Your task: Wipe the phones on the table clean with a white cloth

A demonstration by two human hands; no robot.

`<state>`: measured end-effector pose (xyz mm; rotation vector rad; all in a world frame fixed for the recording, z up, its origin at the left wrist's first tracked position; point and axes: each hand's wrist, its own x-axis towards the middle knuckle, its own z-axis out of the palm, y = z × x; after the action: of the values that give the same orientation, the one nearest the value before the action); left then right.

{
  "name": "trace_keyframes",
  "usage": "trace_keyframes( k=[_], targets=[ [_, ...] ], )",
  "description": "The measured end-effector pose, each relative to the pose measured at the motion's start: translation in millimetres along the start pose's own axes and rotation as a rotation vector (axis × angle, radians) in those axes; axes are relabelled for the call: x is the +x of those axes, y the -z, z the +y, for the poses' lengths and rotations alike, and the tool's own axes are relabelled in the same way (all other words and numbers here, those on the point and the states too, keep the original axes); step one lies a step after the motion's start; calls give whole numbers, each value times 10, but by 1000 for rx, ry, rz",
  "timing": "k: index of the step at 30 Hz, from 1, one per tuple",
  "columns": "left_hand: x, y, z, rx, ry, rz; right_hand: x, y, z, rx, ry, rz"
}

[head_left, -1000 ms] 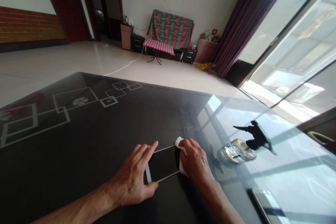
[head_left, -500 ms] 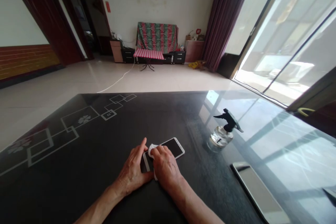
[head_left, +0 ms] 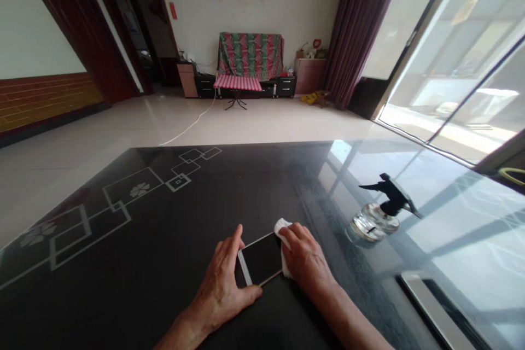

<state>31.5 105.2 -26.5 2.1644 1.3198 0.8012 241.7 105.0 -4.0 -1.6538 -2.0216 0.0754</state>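
Note:
A white-framed smartphone [head_left: 260, 260] with a dark screen lies on the glossy black table [head_left: 172, 229]. My left hand [head_left: 221, 279] grips its left end, thumb along the near edge and fingers at the far edge. In my right hand [head_left: 307, 262] is a bunched white tissue [head_left: 282, 225], pressed against the phone's right end, which hand and tissue cover. Right of my hands stands a clear spray bottle [head_left: 375, 223] with a black trigger head. Nearer to me, at the lower right, lies a second, larger phone-like device [head_left: 438, 306] with a pale frame.
Pale squares and flowers decorate the table's left side. Across the tiled floor [head_left: 135, 123] are a small table with a striped cloth [head_left: 238, 83] and a low black cabinet [head_left: 286, 86]. Glass doors [head_left: 459, 54] on the right throw bright reflections onto the tabletop.
My right hand and the tissue have slid right along the phone, from its left part to its right end. More screen shows. My left hand still holds the left end; the view has shifted slightly.

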Motion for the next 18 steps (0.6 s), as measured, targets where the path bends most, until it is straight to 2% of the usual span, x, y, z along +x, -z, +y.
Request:
trace_keyframes(
  k=[3, 6, 18],
  targets=[
    [-10, 15, 24, -1, 18, 10, 2, 5, 134, -39, -33, 34],
    [-16, 44, 47, -9, 17, 6, -17, -1, 147, -48, -16, 27],
    [-3, 74, 57, -55, -26, -19, -99, -87, -241, 135, 183, -93]
  ],
)
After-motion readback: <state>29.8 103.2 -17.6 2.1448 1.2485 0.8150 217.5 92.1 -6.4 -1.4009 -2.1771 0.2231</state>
